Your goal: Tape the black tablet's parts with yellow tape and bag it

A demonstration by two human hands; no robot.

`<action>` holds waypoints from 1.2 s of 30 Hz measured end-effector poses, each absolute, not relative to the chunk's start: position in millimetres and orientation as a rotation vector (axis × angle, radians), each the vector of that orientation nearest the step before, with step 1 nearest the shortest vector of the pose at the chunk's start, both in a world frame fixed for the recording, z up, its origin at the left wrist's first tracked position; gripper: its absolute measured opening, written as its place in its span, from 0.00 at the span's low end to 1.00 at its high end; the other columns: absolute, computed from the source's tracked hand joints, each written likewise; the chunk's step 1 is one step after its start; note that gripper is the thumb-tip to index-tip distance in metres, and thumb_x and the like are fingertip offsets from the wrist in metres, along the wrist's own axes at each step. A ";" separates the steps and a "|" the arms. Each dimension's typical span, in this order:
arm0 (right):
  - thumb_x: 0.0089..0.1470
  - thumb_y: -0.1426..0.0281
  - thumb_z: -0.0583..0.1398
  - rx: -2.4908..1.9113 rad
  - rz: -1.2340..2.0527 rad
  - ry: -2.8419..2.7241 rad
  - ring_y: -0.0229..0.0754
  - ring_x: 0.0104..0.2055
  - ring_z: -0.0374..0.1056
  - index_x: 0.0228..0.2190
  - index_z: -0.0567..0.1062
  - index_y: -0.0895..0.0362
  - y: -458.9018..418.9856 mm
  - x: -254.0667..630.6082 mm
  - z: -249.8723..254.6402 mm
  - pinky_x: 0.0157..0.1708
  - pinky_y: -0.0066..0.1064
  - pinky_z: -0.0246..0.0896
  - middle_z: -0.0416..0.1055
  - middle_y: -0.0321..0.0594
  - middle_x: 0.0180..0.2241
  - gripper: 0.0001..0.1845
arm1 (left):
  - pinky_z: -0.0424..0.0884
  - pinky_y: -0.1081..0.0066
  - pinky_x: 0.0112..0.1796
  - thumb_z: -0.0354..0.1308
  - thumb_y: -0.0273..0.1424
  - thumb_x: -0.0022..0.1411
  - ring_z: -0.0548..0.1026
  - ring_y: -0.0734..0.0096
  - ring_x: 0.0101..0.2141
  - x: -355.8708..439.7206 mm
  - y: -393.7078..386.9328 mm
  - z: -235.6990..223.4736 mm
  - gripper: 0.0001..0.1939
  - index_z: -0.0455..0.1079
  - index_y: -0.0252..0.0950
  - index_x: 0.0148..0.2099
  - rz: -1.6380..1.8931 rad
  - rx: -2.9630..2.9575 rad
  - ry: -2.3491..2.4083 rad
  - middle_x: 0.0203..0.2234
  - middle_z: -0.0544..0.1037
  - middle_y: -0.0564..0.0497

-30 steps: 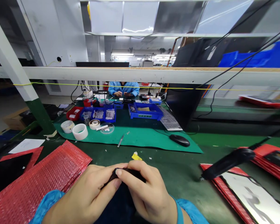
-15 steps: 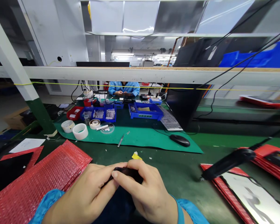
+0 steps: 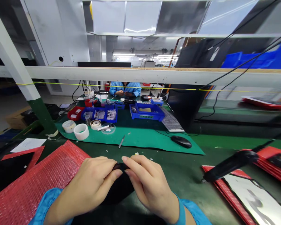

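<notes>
Black panel (image 3: 16, 165): lies on red wrap, left of the green mat (image 3: 145, 139) and on the person's side of it
Red bubble wrap (image 3: 49, 170): spread on the person's side of the green mat, near its left end, the far corner angled toward the mat
White tape roll (image 3: 81, 132): on the left part of the green mat, one of several rolls there
Left hand (image 3: 93, 184): on the near side of the green mat; fingers curled over, thumb and forefinger pinched on the left end of the dark object
Dark object (image 3: 120, 166): between the two hands, on the person's side of the green mat and apart from it; the bit showing runs crosswise, roughly along the mat's near edge; the rest is covered, so its full long axis and the way its front points cannot be told
Tweezers (image 3: 122, 141): on the green mat by its near edge, slanting
Right hand (image 3: 152, 187): also on the near side of the green mat; thumb and fingers nearly closed, gripping the dark object's right end
Mouse (image 3: 181, 141): on the right part of the green mat
Black tool (image 3: 233, 165): right of the green mat, narrow tip toward the lower left
</notes>
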State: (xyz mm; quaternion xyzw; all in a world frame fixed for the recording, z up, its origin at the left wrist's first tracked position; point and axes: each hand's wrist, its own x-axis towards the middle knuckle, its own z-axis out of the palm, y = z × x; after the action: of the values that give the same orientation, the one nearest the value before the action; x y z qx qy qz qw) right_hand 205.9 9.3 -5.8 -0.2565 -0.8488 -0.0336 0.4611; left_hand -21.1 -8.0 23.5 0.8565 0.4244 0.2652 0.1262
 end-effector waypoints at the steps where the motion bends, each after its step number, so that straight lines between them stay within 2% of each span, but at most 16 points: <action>1: 0.67 0.81 0.58 -0.632 -0.081 -2.085 0.44 0.40 0.75 0.63 0.70 0.57 9.8 205.4 -6.2 0.40 0.35 0.75 0.77 0.46 0.43 0.26 | 0.60 0.67 0.31 0.48 0.33 0.80 0.73 0.68 0.29 -21.4 -7.0 23.1 0.18 0.66 0.38 0.34 0.779 2.470 1.233 0.28 0.76 0.53; 10: 0.69 0.79 0.57 -0.673 0.046 -2.042 0.43 0.40 0.77 0.63 0.69 0.54 4.8 205.8 1.3 0.39 0.33 0.75 0.79 0.44 0.43 0.24 | 0.65 0.70 0.34 0.49 0.38 0.80 0.75 0.68 0.31 -17.1 0.2 24.0 0.17 0.70 0.39 0.37 0.739 2.187 1.157 0.30 0.79 0.54; 16: 0.69 0.72 0.60 -0.964 0.043 -1.633 0.42 0.37 0.76 0.50 0.79 0.51 16.4 239.0 9.9 0.40 0.34 0.74 0.79 0.40 0.37 0.11 | 0.70 0.71 0.37 0.49 0.38 0.79 0.79 0.66 0.35 -30.7 6.0 32.2 0.17 0.72 0.38 0.39 0.757 2.152 1.086 0.34 0.82 0.52; 20: 0.72 0.64 0.58 -1.221 0.047 -1.592 0.45 0.38 0.77 0.46 0.80 0.55 54.3 265.0 -34.4 0.38 0.37 0.75 0.80 0.43 0.38 0.12 | 0.70 0.71 0.33 0.50 0.41 0.77 0.76 0.66 0.32 -45.9 11.8 33.0 0.18 0.72 0.39 0.38 0.873 2.171 1.198 0.31 0.80 0.52; 22: 0.73 0.63 0.57 -1.348 0.066 -1.609 0.46 0.40 0.77 0.44 0.80 0.57 73.0 273.1 -67.9 0.42 0.38 0.76 0.80 0.45 0.40 0.14 | 0.69 0.71 0.32 0.50 0.44 0.77 0.75 0.65 0.30 -49.0 18.5 30.8 0.18 0.70 0.39 0.38 0.944 2.175 1.289 0.29 0.78 0.53; 27: 0.70 0.62 0.64 -1.629 0.192 -1.805 0.45 0.47 0.76 0.51 0.77 0.58 90.9 269.8 -132.8 0.49 0.43 0.77 0.77 0.44 0.51 0.14 | 0.64 0.69 0.30 0.47 0.43 0.77 0.71 0.66 0.27 -37.7 33.3 19.7 0.18 0.63 0.40 0.34 1.021 2.243 1.535 0.25 0.71 0.55; 32: 0.69 0.63 0.64 -1.758 0.256 -2.033 0.50 0.53 0.75 0.55 0.76 0.57 87.6 259.0 -146.4 0.53 0.48 0.75 0.74 0.47 0.56 0.17 | 0.63 0.67 0.33 0.51 0.41 0.76 0.77 0.61 0.31 -10.2 26.6 4.4 0.15 0.70 0.40 0.38 0.910 2.360 1.474 0.30 0.79 0.52; 36: 0.70 0.63 0.64 -1.841 0.234 -2.087 0.50 0.54 0.74 0.56 0.75 0.57 88.2 258.6 -148.1 0.54 0.49 0.75 0.74 0.47 0.57 0.17 | 0.65 0.66 0.33 0.53 0.42 0.76 0.80 0.60 0.32 4.9 23.4 -8.9 0.14 0.74 0.40 0.41 0.879 2.453 1.389 0.32 0.82 0.52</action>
State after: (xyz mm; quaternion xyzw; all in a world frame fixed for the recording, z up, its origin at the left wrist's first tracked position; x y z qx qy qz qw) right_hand 258.6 88.2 -148.1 -0.6492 -0.7360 0.0824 0.1736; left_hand 4.9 23.4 -8.9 0.8270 0.4682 0.2965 0.0942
